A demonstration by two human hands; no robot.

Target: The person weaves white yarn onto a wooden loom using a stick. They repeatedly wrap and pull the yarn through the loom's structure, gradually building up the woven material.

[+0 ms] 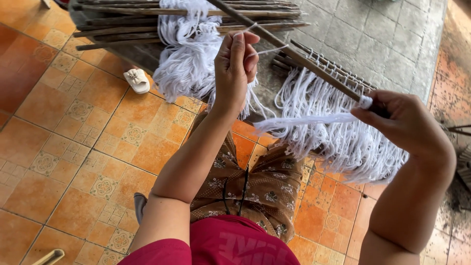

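Your right hand (405, 122), at the right of the frame, is closed around the near end of a long wooden stick (294, 54) that runs diagonally up toward the top centre. White cords (338, 137) hang from that stick in a thick fringe, looped along it in a row, and a flat band of them stretches from your right fingers toward the middle of the frame. Your left hand (235, 64), at upper centre, has its fingers pinched shut on a thin white strand (270, 50) pulled taut just beside the stick. A second bunch of white cord (189, 59) hangs from a stack of dark wooden sticks (127, 22) in the upper left. Below lies a floor of orange patterned tiles (73, 147); grey paving (387, 39) fills the upper right. A white sandal (137, 80) sits on the tiles in the upper left.
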